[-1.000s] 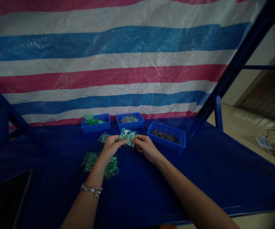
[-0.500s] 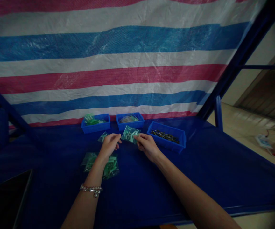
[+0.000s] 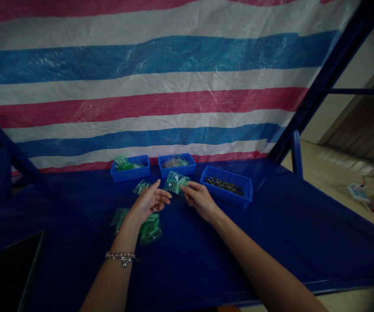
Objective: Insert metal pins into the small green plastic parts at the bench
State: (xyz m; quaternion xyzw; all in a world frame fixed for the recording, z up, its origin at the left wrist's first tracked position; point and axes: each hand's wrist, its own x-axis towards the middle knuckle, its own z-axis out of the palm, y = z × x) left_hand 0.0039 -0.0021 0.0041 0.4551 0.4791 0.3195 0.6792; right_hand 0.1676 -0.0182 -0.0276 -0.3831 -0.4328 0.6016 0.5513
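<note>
My right hand point(image 3: 200, 198) pinches the right edge of a small clear plastic bag point(image 3: 174, 182) with pale green pieces inside, above the blue table. Just left of that bag is my left hand point(image 3: 151, 201), its fingers apart and nothing in them. Behind the left hand lies another small bag point(image 3: 141, 186) of green pieces. Several more filled bags point(image 3: 151, 228) lie in a pile under my left wrist, which partly hides them.
Three blue bins stand at the back: a left bin point(image 3: 130, 174) with green pieces, a middle bin point(image 3: 177, 171) with clear plastic bags, and a right bin point(image 3: 227, 198) with thin metal-looking pieces. A dark flat device point(image 3: 11, 271) lies at the front left. Striped sheeting point(image 3: 141, 104) hangs behind.
My left hand has drawn back slightly from the bag and its fingers have spread. The right hand keeps the bag in nearly the same place, moved slightly left.
</note>
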